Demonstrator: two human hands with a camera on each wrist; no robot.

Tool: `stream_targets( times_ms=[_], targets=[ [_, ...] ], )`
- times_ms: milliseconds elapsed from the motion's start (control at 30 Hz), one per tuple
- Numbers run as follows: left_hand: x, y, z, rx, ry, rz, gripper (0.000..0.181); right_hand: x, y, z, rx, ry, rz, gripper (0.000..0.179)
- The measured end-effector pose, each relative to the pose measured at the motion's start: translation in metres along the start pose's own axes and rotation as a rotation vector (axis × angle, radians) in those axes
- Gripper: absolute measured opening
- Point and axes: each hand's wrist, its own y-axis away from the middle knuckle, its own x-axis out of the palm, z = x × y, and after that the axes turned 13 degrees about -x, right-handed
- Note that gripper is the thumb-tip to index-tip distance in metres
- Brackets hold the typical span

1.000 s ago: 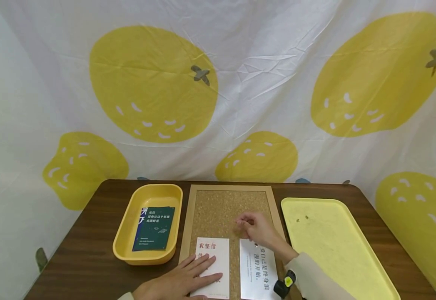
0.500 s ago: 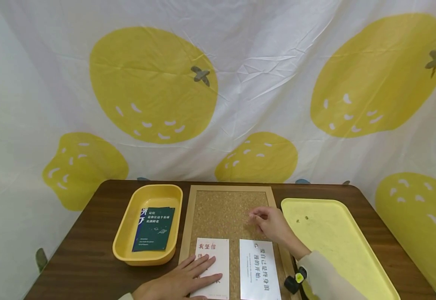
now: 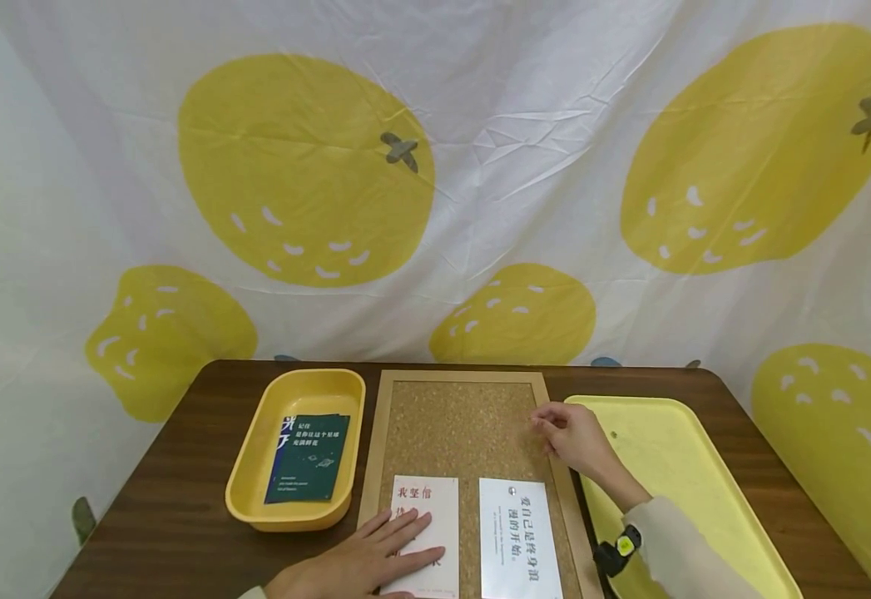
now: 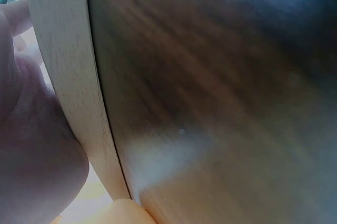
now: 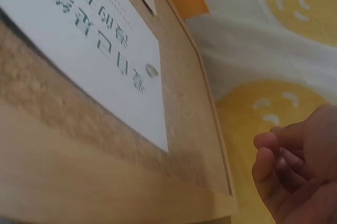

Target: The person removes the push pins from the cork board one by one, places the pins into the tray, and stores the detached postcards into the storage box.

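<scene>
My left hand (image 3: pixel 353 557) lies with spread fingers on a white card with red Chinese characters (image 3: pixel 442 499), covering part of its print. That card rests on the cork board (image 3: pixel 465 424) in a wooden frame. Beside it on the cork is a second white card with dark characters (image 3: pixel 525 549); a small round greyish spot (image 5: pixel 151 71) shows near its top end. My right hand (image 3: pixel 573 437) hovers over the board's right edge, fingers loosely curled. Its fingertips come close together in the right wrist view, with nothing visible between them.
To the left, a yellow tub (image 3: pixel 244 482) contains dark green and blue cards (image 3: pixel 311 457). A pale yellow tray (image 3: pixel 693 499) stands on the right, with a tiny dark piece (image 3: pixel 613 434) on it. Behind the brown table (image 3: pixel 150 507) hangs a lemon-print cloth (image 3: pixel 502 191).
My right hand has moved rightwards from above the dark-lettered card to the board's right edge beside the tray, uncovering the card's top. My left hand has stayed in place.
</scene>
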Motion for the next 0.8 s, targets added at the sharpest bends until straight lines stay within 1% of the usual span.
stream_targets(
  times_ms=[100, 233, 333, 500, 567, 700, 800],
  targets=[
    [0.0, 0.0, -0.001, -0.007, 0.013, 0.003, 0.059, -0.008, 0.002, -0.006, 0.006, 0.022, -0.002, 0.014],
    [0.0, 0.0, -0.001, -0.002, 0.004, -0.004, 0.059, -0.017, 0.004, -0.014, 0.029, 0.047, -0.007, 0.015],
    [0.001, 0.0, 0.0, 0.001, -0.001, -0.009, 0.06, -0.023, 0.006, -0.021, 0.039, 0.049, -0.022, 0.014],
    [0.002, -0.002, 0.002, -0.017, 0.011, 0.002, 0.059, -0.03, 0.009, -0.03, 0.044, 0.052, -0.039, 0.013],
    [0.003, -0.002, 0.002, -0.015, 0.005, -0.001, 0.059, -0.032, 0.01, -0.033, 0.051, 0.062, -0.038, 0.013],
    [0.002, -0.001, 0.001, 0.008, -0.02, -0.018, 0.059, -0.036, 0.012, -0.036, 0.064, 0.069, -0.033, 0.013],
    [0.002, -0.001, 0.001, 0.012, -0.024, -0.021, 0.06, -0.041, 0.015, -0.038, 0.062, 0.077, -0.024, 0.014]
  ],
)
